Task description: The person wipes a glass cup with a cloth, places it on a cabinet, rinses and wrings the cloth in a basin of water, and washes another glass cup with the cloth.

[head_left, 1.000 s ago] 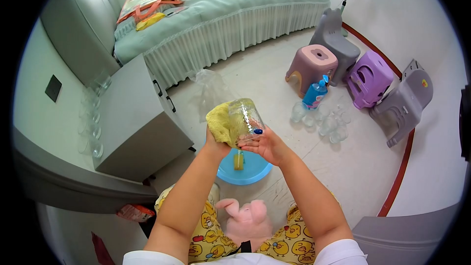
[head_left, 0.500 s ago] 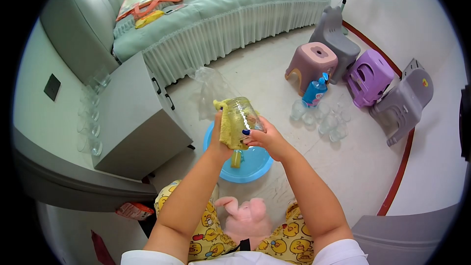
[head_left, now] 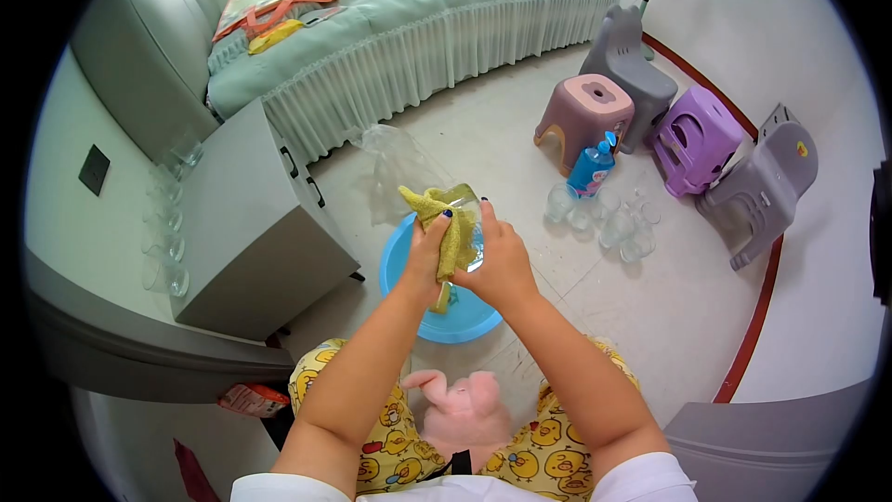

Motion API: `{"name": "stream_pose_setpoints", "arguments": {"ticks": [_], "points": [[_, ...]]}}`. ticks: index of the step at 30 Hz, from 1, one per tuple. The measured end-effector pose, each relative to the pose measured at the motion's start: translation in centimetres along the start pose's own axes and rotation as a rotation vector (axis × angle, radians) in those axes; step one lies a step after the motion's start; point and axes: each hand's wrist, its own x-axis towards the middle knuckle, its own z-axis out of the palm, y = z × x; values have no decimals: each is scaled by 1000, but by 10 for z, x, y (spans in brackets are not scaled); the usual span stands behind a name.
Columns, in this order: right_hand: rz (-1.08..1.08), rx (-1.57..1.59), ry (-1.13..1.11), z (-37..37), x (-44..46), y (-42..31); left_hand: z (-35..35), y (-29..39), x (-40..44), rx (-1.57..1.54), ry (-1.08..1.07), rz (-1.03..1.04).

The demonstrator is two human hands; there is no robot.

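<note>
A yellow cloth (head_left: 449, 231) is pressed against a clear glass (head_left: 474, 208) above the blue basin (head_left: 394, 270). My left hand (head_left: 428, 256) grips the cloth along the glass's left side, thumb on top. Fingers of my right hand (head_left: 498, 260) wrap round the glass from the right, and the cloth hides much of it. Below them in the basin lies a yellowish sponge-like piece (head_left: 440, 298).
Several glasses (head_left: 616, 229) stand on the floor by a blue pump bottle (head_left: 592, 167) and a pink stool (head_left: 585, 112). More glasses (head_left: 163, 244) line the grey cabinet (head_left: 251, 232). A plastic bag (head_left: 395, 167) lies behind the basin; a pink plush (head_left: 465, 414) sits between my legs.
The cloth has come round over the front of the glass, covering more of it. My right hand has turned, its back now facing up. The view has shifted slightly.
</note>
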Motion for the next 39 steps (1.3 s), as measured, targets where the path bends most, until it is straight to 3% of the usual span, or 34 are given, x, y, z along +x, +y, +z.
{"name": "stream_pose_setpoints", "arguments": {"ticks": [4, 8, 11, 13, 18, 21, 23, 32, 39], "points": [[-128, -202, 153, 6, -3, -5, 1, 4, 0, -19, -7, 19], [-152, -119, 118, -7, 1, -12, -9, 9, 1, -45, -59, -35], [-233, 16, 8, -26, 9, -8, 1, 28, -9, -258, -61, -175], [-154, 359, -87, -36, 14, -4, -3, 33, -7, -344, -242, -199], [44, 441, -98, -34, 19, 11, 2, 40, -12, -406, -242, -250], [168, 245, -128, -39, 18, 3, 3, 39, -12, -431, -256, -299], [212, -89, -176, -40, 17, -1, 3, 36, -11, -432, -259, -323], [91, -306, -158, -19, 7, 7, 1, 23, -12, -398, -132, -390], [41, -408, -81, -11, 3, 7, -6, 16, 0, -76, -45, -283]]}}
